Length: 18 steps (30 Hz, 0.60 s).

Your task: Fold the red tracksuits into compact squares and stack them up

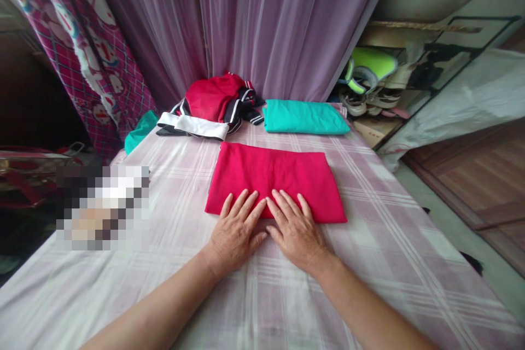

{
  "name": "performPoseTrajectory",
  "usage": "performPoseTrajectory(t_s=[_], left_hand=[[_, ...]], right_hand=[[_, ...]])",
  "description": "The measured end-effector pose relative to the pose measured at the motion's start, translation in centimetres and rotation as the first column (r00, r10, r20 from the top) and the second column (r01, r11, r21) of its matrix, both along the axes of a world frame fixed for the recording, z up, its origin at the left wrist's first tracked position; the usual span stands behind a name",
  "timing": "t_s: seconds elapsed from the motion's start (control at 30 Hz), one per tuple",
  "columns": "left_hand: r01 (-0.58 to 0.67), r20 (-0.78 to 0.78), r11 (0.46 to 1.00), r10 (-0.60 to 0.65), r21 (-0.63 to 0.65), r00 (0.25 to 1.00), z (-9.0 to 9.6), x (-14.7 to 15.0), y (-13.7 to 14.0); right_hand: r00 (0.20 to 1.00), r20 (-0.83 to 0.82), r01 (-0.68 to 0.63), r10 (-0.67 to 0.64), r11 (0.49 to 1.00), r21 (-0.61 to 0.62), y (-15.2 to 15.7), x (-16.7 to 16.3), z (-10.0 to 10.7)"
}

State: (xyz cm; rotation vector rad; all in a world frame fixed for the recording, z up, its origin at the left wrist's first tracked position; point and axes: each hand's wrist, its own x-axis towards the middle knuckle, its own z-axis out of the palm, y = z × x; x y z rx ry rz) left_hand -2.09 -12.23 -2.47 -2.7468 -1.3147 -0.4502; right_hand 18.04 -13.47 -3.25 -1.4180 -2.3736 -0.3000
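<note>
A folded red garment [274, 175] lies flat in front of me on a plaid sheet [176, 262]. My left hand [238, 227] rests with spread fingertips on its near edge, left of the middle. Beside it, my right hand [296, 229] lies the same way, fingers outstretched on the red cloth. Both palms sit over the sheet, and the thumbs point toward each other. Neither hand grips anything. Which kind of garment this is, the folding hides.
Behind it lie a folded teal cloth [305, 117] and a loose pile of red, black and white clothes [213, 101]. Purple curtains [262, 22] hang at the back. Shoes [383, 98] fill a rack at right. A blurred patch [102, 208] covers something at left.
</note>
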Motion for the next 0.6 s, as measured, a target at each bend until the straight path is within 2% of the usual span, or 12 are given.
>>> performPoseTrajectory(t_s=[0.3,0.6], left_hand=[[0.0,0.023,0.995,0.002,-0.103,1.0,0.6,0.04,-0.16],[0.003,0.022,0.998,-0.002,-0.059,1.0,0.51,0.01,-0.05]], right_hand=[[1.0,0.001,-0.018,0.018,1.0,-0.022,0.09,0.36,-0.13],[1.0,-0.018,-0.018,0.018,0.999,-0.046,0.04,0.31,0.03]])
